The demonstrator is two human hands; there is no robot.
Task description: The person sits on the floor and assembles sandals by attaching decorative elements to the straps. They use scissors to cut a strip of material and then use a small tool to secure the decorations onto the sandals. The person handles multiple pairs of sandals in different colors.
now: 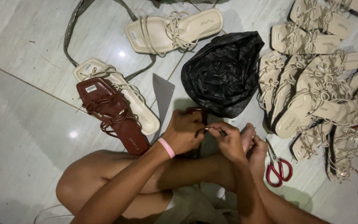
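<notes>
A brown sandal (195,114), mostly hidden behind the hands, sits on the tiled floor (21,124) just in front of a seated person's crossed legs. The left hand (184,132), a pink wristband (166,147) on its wrist, has its grip closed on the sandal's edge; the right hand (228,141) pinches a thin strap end (207,129) between the two hands. Just beyond lies a crumpled black bag (224,72). Red-handled scissors (277,168) rest on the floor beside the right forearm. To the left, a second brown sandal (112,116) overlaps a cream one (139,110); a pile of cream sandals (315,91) fills the right side.
</notes>
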